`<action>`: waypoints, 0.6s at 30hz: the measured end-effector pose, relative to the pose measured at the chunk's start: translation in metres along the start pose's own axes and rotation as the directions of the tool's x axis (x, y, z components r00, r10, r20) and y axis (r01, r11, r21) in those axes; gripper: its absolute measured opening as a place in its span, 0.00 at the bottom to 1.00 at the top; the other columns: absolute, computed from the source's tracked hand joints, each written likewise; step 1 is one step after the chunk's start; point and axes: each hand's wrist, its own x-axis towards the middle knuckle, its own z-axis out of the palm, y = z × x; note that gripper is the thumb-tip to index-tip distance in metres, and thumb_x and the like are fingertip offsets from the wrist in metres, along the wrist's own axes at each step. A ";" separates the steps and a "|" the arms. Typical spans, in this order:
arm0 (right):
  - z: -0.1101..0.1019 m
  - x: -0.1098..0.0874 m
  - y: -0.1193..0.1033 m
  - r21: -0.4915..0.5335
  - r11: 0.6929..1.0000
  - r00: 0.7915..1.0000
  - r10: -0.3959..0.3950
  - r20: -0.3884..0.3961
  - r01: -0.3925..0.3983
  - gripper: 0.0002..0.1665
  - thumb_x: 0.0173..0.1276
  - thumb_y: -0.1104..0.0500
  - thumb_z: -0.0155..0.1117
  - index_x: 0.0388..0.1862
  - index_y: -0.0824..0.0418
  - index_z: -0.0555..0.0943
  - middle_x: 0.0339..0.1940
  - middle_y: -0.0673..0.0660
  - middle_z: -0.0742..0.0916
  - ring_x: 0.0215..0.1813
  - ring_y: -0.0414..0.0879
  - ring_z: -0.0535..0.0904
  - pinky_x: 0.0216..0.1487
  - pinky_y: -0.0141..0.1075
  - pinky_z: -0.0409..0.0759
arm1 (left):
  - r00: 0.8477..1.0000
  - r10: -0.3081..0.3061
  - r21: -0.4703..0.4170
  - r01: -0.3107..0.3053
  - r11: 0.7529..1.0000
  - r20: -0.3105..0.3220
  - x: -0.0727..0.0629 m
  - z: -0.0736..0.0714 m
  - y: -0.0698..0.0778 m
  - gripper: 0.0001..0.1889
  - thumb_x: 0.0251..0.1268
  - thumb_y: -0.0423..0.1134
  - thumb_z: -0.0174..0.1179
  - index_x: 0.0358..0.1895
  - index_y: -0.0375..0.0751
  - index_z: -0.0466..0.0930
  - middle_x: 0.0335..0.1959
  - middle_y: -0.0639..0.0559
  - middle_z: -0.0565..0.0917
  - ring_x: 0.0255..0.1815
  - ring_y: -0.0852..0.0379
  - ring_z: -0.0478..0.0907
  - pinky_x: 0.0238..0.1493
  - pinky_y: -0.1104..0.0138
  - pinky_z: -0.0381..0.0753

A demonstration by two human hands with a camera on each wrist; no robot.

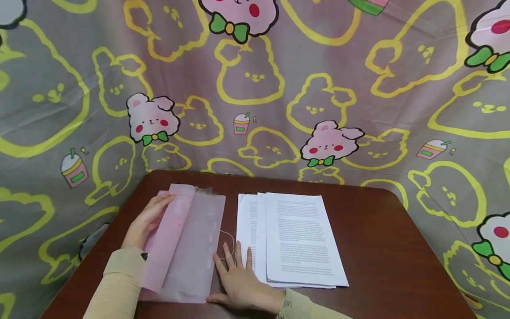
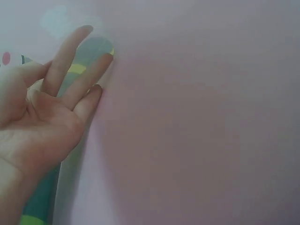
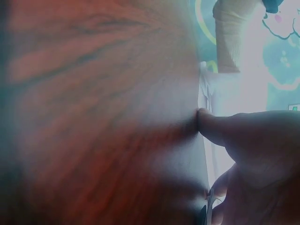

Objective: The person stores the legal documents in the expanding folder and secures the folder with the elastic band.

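Note:
A translucent pink plastic document folder (image 1: pixel 199 252) lies on the left of the table, its pink cover (image 1: pixel 175 235) raised and curving over. My left hand (image 1: pixel 153 217) is at the cover's left side; in the left wrist view, its extended fingers (image 2: pixel 86 82) meet the pink sheet at their tips. My right hand (image 1: pixel 243 283) rests spread on the tabletop between folder and papers, thumb at the folder's lower right corner. In the right wrist view, the thumb (image 3: pixel 213 126) presses down by the folder's edge. A thin cord (image 1: pixel 228 234) loops out from the folder's right side.
Overlapping stacks of printed paper (image 1: pixel 300 239) lie just right of the folder, close to my right fingertips. The dark brown table (image 1: pixel 382 248) has rounded far corners. A grey cartoon-print cloth (image 1: pixel 271 97) hangs around its back and sides.

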 end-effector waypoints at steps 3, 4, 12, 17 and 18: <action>-0.001 0.000 0.000 -0.009 1.000 1.000 -0.001 0.000 0.001 0.63 0.69 0.20 0.66 0.91 0.50 0.59 0.93 0.66 0.59 0.92 0.74 0.50 0.85 0.76 0.55 | 1.000 -0.011 -0.025 0.011 1.000 -0.001 0.000 -0.003 -0.001 0.08 0.92 0.39 0.48 0.51 0.51 0.77 0.36 0.65 0.86 0.38 0.68 0.84 0.42 0.72 0.87; -0.001 0.000 0.000 -0.010 1.000 1.000 -0.002 0.000 0.002 0.63 0.70 0.20 0.66 0.91 0.50 0.59 0.93 0.66 0.59 0.92 0.74 0.50 0.85 0.76 0.55 | 1.000 -0.011 -0.034 0.011 0.999 -0.006 0.000 -0.004 -0.002 0.08 0.92 0.39 0.48 0.51 0.52 0.78 0.36 0.64 0.86 0.38 0.68 0.84 0.41 0.72 0.87; -0.003 0.001 -0.001 -0.010 1.000 1.000 -0.001 0.004 0.001 0.63 0.70 0.20 0.65 0.92 0.50 0.58 0.93 0.66 0.59 0.92 0.74 0.49 0.85 0.75 0.55 | 1.000 0.008 -0.146 -0.011 0.989 -0.020 -0.003 -0.009 -0.006 0.14 0.92 0.38 0.46 0.44 0.53 0.81 0.32 0.63 0.86 0.33 0.67 0.84 0.36 0.73 0.87; -0.003 0.001 -0.001 -0.009 1.000 1.000 0.002 0.010 -0.002 0.63 0.70 0.20 0.66 0.92 0.50 0.58 0.93 0.65 0.58 0.92 0.73 0.49 0.85 0.75 0.55 | 0.999 0.044 -0.209 -0.042 0.977 0.003 -0.005 -0.010 -0.010 0.17 0.93 0.37 0.44 0.42 0.52 0.83 0.31 0.62 0.86 0.33 0.67 0.85 0.36 0.73 0.87; -0.003 0.001 -0.001 -0.010 1.000 1.000 0.002 0.011 -0.002 0.63 0.70 0.20 0.66 0.92 0.50 0.58 0.93 0.65 0.58 0.92 0.74 0.49 0.85 0.75 0.55 | 0.999 0.044 -0.218 -0.043 0.975 0.002 -0.005 -0.010 -0.011 0.18 0.93 0.37 0.44 0.42 0.52 0.83 0.31 0.62 0.86 0.33 0.67 0.85 0.36 0.73 0.87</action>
